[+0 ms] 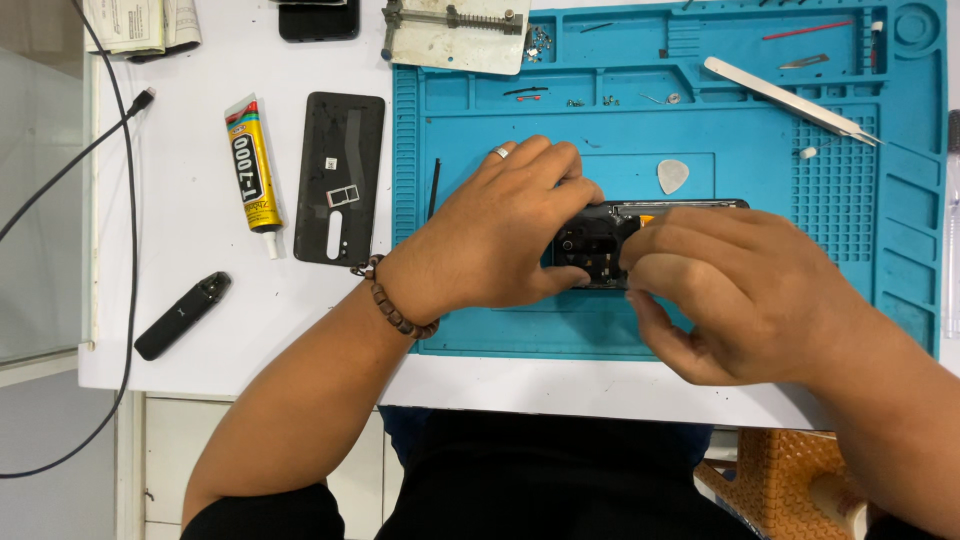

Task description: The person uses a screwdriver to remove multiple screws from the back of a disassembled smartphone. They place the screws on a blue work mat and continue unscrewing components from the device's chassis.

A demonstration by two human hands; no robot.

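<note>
An opened black phone (600,240) lies on the blue repair mat (760,150), its back cover off and its inner parts showing. My left hand (500,235) grips the phone's left end, thumb under its near edge, fingers over its far edge. A ring sits on one finger and a bead bracelet on the wrist. My right hand (740,290) lies over the phone's middle and right part, fingertips pinched at the inner parts beside the camera block. Whether the fingertips hold a small part is hidden.
The phone's black back cover (340,175) lies on the white table left of the mat, with a yellow glue tube (253,170) beside it. A black pen-shaped device (183,315), a cable (120,110), a white pick (672,175), tweezers (790,100) and a metal clamp plate (455,35) lie around.
</note>
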